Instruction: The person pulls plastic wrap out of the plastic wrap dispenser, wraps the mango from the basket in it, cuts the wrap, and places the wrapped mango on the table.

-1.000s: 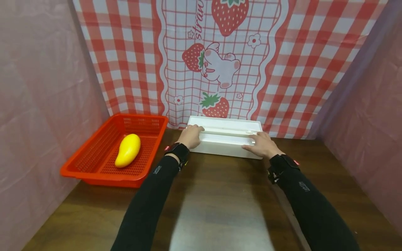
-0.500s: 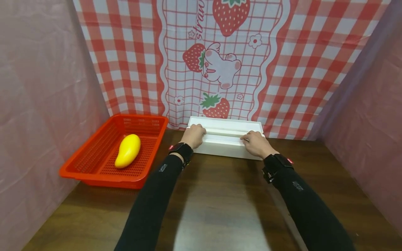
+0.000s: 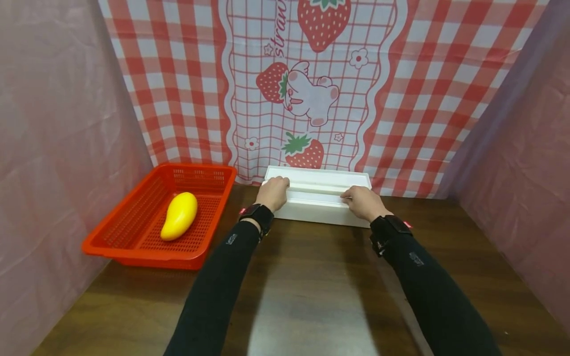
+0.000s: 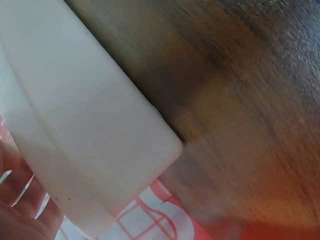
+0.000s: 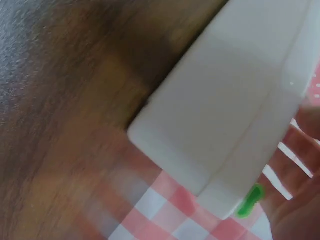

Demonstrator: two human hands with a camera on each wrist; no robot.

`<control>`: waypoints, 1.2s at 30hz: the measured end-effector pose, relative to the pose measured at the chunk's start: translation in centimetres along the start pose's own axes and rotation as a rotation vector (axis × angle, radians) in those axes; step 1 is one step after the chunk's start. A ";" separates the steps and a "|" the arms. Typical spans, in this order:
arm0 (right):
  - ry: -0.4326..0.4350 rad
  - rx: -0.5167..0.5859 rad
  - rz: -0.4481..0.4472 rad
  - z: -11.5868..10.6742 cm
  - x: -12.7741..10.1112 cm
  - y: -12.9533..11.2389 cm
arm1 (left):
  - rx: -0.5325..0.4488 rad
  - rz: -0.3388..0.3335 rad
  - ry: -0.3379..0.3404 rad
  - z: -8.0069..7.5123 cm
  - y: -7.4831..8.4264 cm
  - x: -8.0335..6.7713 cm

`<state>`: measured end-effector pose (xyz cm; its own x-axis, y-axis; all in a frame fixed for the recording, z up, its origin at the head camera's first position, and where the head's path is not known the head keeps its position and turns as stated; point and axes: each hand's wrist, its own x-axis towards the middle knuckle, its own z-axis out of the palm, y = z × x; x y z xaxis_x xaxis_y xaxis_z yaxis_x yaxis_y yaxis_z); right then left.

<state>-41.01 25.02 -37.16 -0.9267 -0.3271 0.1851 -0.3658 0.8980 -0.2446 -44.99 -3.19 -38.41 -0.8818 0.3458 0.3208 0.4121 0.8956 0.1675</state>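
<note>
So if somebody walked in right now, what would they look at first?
Probably the bright yellow mango-shaped thing, lying in the red-orange basket on the person's left. Next, the red-and-white cloth with big strawberries, hanging at the back. Then the long white box in front of it, with the left grip and right grip at its two ends.

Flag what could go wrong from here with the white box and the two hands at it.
The white box has what looks like its lid raised just beyond the left hand and right hand; if it swung forward, it could bump them.
With one hand toward each end, an uneven push might twist the box on the table.
The box stands close to the checked cloth, so pushing it back may rumple the cloth.
</note>
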 end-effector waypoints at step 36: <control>0.228 -0.012 0.076 0.0 -1.0 2.0 | -0.106 -0.069 0.070 -0.6 -1.7 -0.8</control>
<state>-40.82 27.17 -37.79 -0.9078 -0.1844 0.3768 -0.2929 0.9216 -0.2547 -44.87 -5.17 -38.44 -0.8923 0.2608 0.3684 0.3762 0.8807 0.2877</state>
